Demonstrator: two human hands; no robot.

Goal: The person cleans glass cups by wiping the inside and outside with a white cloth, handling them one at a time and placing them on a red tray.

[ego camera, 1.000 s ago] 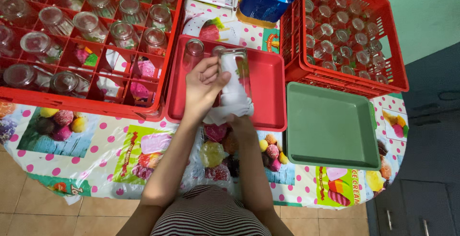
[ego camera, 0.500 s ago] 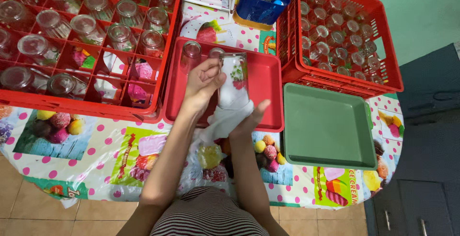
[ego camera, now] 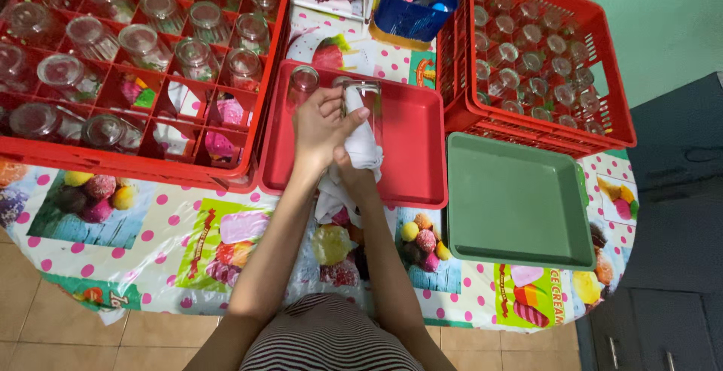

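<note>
Over red tray (ego camera: 410,141), cloth-stuffed glass (ego camera: 364,107).

Clear glossy glass (ego camera: 367,103), soft white cloth (ego camera: 354,164), smooth red plastic tray (ego camera: 410,160), glossy printed tablecloth (ego camera: 151,220)

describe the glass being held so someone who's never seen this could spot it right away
Find the red tray at the table's middle, between two red crates. Above it, the left hand grips a clear glass. Unlike the glasses standing beside it, it is lifted and stuffed with a white cloth.
</note>
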